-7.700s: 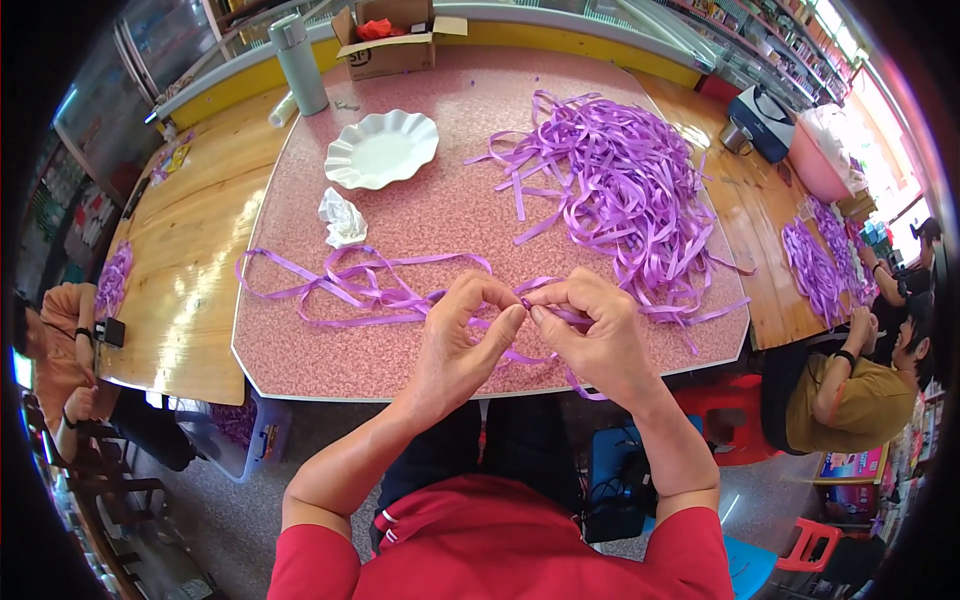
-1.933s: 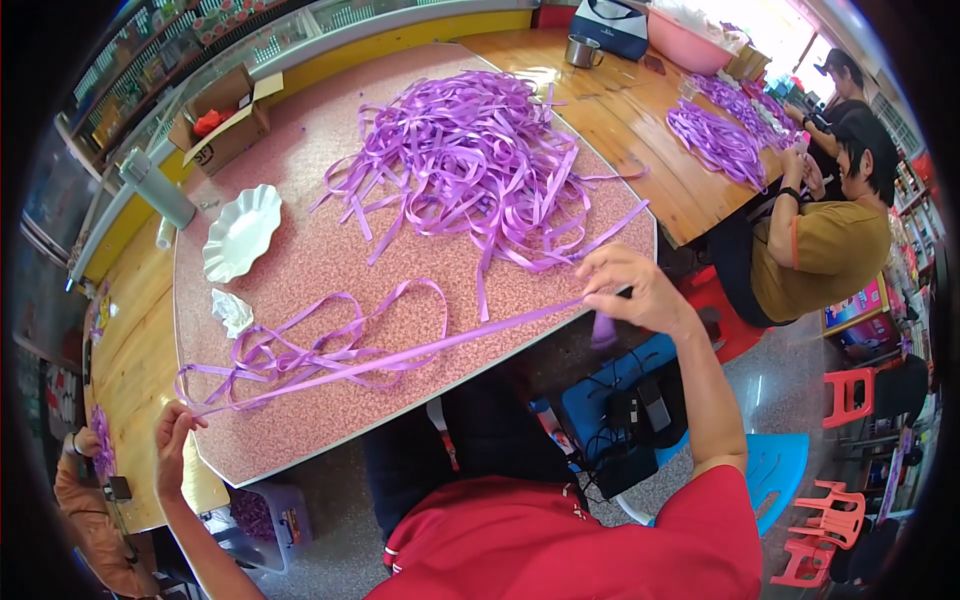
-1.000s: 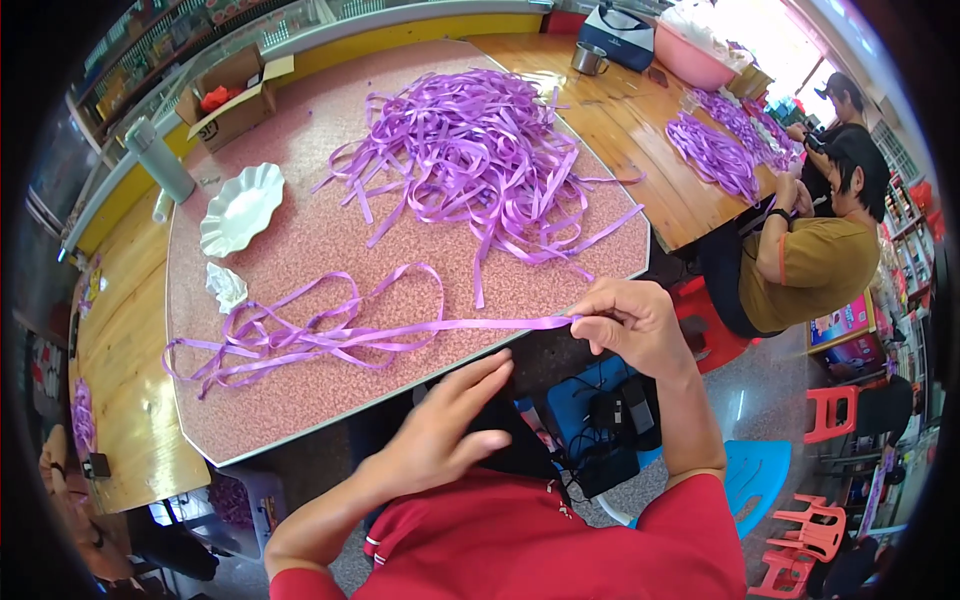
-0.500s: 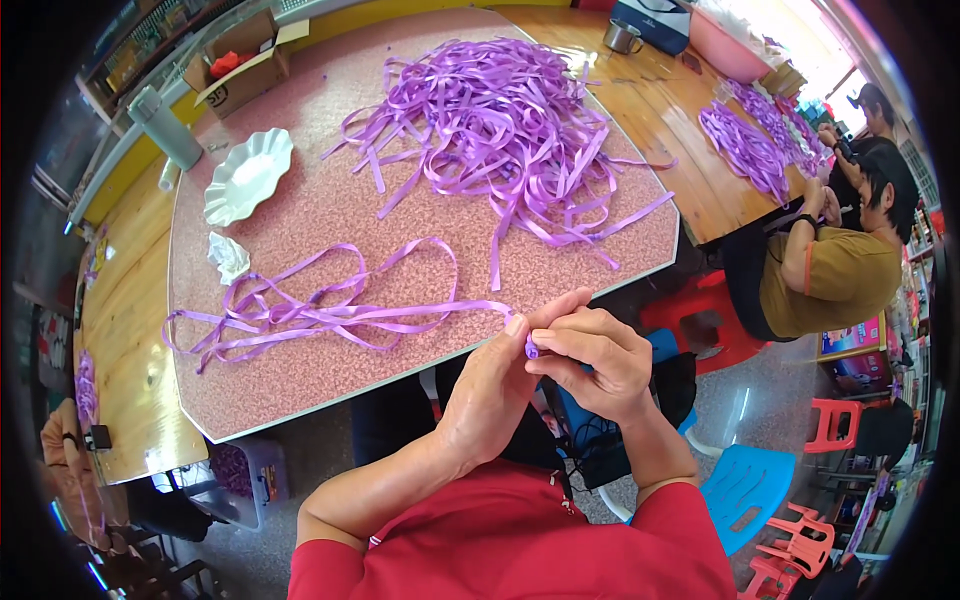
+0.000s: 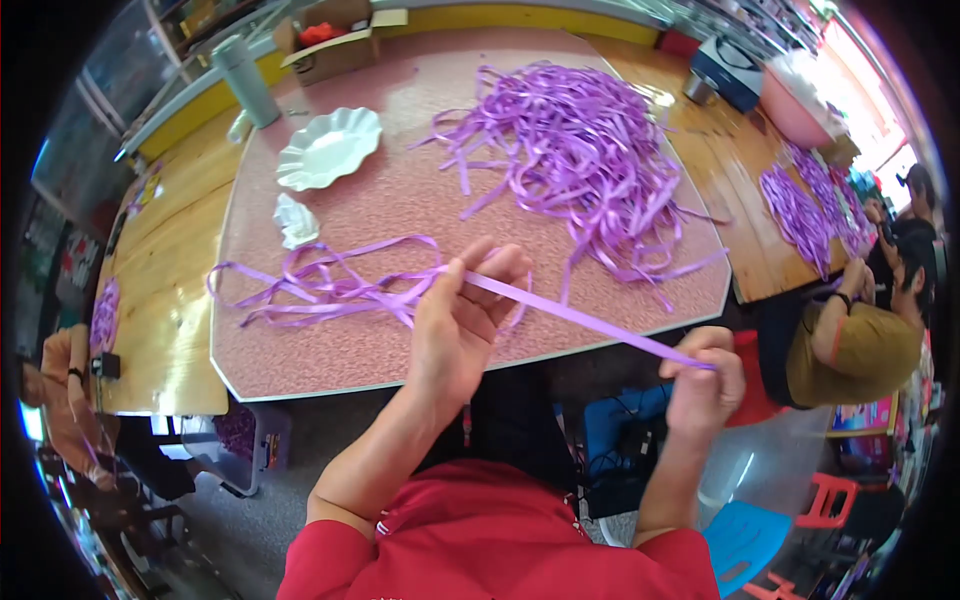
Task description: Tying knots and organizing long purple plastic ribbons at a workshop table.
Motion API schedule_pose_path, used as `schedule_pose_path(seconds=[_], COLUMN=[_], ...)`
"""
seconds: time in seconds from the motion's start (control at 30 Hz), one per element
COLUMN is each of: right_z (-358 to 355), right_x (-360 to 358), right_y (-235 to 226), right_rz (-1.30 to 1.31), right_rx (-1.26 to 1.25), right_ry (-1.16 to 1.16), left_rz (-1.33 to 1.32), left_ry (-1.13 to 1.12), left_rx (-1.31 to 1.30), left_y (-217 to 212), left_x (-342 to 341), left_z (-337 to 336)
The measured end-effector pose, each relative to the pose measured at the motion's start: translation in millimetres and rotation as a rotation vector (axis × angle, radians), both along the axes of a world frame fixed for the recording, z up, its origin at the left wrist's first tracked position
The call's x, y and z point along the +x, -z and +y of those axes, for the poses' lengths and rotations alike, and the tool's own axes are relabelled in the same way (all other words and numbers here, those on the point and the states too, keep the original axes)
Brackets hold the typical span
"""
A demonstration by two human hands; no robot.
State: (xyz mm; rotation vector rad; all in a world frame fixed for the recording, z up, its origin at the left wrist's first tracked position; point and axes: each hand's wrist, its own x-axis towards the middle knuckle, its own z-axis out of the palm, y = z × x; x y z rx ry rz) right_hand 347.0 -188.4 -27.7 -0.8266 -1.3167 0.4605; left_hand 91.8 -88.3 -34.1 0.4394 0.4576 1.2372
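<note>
A purple ribbon (image 5: 590, 322) is stretched taut between two bare hands, above the near edge of a pink speckled table (image 5: 400, 200). The left hand (image 5: 462, 325) holds it over the table edge, fingers curled and pinching the strip near its fingertips. The right hand (image 5: 703, 385) is closed around the other end, lower and off the table to the right. Behind the left hand the ribbon trails into loose loops (image 5: 320, 285) lying on the table. Farther back sits a large ribbon pile (image 5: 585, 160). At back left are a white scalloped plate (image 5: 328, 148), a crumpled white wrapper (image 5: 295, 220), a grey bottle (image 5: 245, 82) and a cardboard box (image 5: 335, 45). A seated person (image 5: 860, 340) is at the right.
</note>
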Motion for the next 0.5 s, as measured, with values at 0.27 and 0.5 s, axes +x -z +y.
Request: schedule_pose_path(seconds=[0.27, 0.5], right_z=[-14.0, -9.2], right_x=[136.3, 189.6], right_y=[24.7, 31.5], right_rz=[1.053, 1.117], right_rx=[-0.190, -0.185], right_ry=[-0.349, -0.249], left_rz=[0.136, 0.211], left_ry=[-0.331, -0.470], left_rx=[0.098, 0.172], left_y=[11.1, 8.8], left_x=[-85.5, -109.6], left_z=[42.0, 52.2])
